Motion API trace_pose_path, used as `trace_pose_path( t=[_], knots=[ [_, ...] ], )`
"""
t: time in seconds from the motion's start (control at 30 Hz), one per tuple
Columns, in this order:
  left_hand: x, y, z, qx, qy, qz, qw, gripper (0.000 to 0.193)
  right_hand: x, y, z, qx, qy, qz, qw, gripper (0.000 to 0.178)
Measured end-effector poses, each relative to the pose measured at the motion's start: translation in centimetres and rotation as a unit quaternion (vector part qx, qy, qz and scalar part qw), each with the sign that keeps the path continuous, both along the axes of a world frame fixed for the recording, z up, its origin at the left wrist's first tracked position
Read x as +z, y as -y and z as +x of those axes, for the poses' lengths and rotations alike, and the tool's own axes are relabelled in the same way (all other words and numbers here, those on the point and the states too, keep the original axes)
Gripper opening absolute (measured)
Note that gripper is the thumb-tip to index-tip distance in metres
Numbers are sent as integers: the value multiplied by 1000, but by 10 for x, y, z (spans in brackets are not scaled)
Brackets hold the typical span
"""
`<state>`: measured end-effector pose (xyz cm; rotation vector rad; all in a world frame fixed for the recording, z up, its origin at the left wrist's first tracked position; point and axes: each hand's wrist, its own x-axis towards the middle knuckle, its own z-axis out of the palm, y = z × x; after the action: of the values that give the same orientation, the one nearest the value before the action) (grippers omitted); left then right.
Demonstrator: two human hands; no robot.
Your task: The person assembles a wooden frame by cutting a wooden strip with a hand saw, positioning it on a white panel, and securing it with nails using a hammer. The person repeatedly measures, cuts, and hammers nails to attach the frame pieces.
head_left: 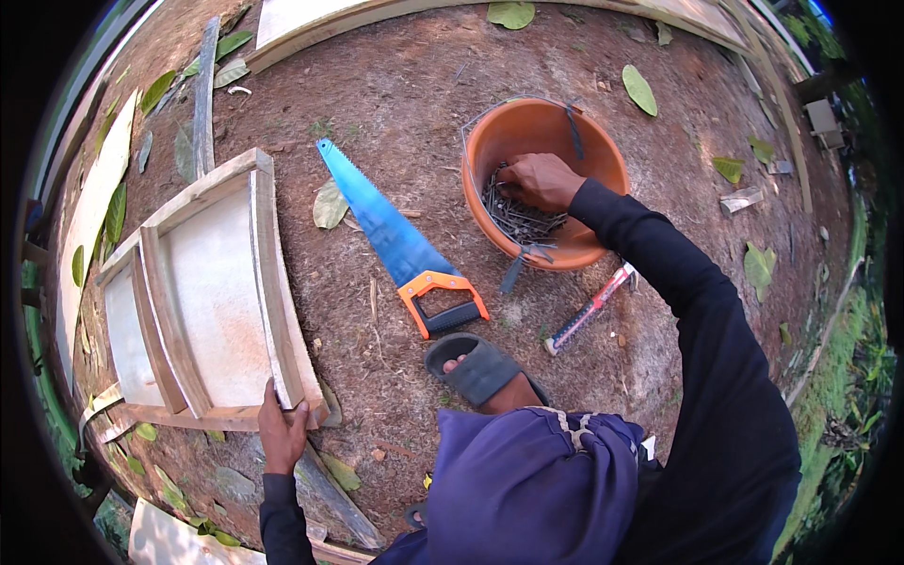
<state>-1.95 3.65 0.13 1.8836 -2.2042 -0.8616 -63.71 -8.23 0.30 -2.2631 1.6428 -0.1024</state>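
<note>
My right hand (541,181) reaches into an orange plastic bucket (593,151) and closes on dark nails (513,218) heaped in its bottom. My left hand (282,428) grips the near corner of a wooden frame with a pale board panel (212,292) lying flat on the dirt. Between the frame and the bucket lies a handsaw (391,235) with a blue blade and an orange and black handle. A hammer (589,311) with a striped handle rests on the ground just below the bucket.
My sandalled foot (476,369) sits on the dirt near the saw handle. Loose wooden slats (202,94) and boards lie at the far left and top. Green leaves are scattered about. Grass borders the right edge.
</note>
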Motion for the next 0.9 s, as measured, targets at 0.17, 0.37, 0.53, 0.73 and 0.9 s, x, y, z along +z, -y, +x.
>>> trace_pose_path(
  t=[0.17, 0.37, 0.53, 0.73, 0.9],
  knots=[
    [23, 6, -20, 77, -29, -17, 996, 68, 40, -4, 5, -194, 375, 11, 907, 28],
    [61, 10, -79, 118, -144, -46, 981, 52, 121, -24, 77, -154, 549, 174, 803, 29],
    [105, 15, -181, 105, -470, 147, 864, 42, 109, -45, 162, -106, 588, 293, 746, 28],
    [110, 18, -207, 149, -581, 232, 766, 34, 81, -67, 211, -118, 606, 341, 709, 25],
    [101, 14, -202, 180, -507, 204, 818, 32, 91, -70, 187, -173, 633, 287, 698, 25]
  ],
)
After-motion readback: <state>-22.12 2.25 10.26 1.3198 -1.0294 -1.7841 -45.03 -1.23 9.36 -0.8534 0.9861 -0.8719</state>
